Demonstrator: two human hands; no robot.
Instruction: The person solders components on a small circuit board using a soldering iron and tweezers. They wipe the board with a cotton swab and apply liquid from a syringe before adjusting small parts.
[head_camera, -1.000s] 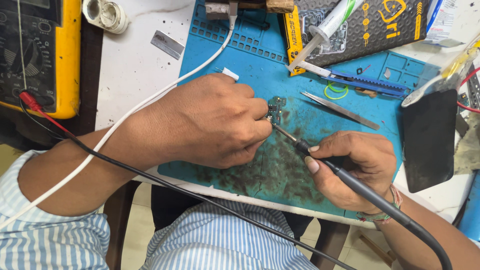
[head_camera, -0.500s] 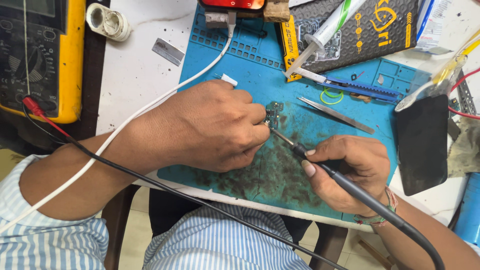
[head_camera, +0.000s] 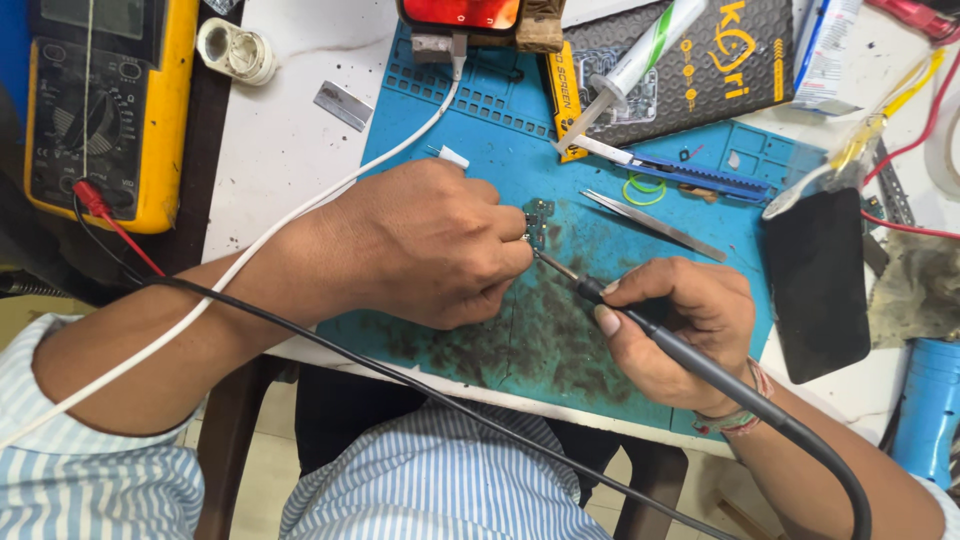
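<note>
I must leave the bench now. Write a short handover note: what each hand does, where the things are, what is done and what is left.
Left hand: pins the small circuit board on the blue mat.
Right hand: holds the soldering iron like a pen, tip at the board's lower edge beside the left fingertips.
Nearby: tweezers and syringe lie on the mat above the right hand; yellow multimeter far left.
Done: board held in place, iron at the joint.
Left: whether the joint is finished cannot be seen.

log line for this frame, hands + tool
left hand: pins small circuit board | right hand: holds soldering iron, tip at board | surface: blue mat
</note>
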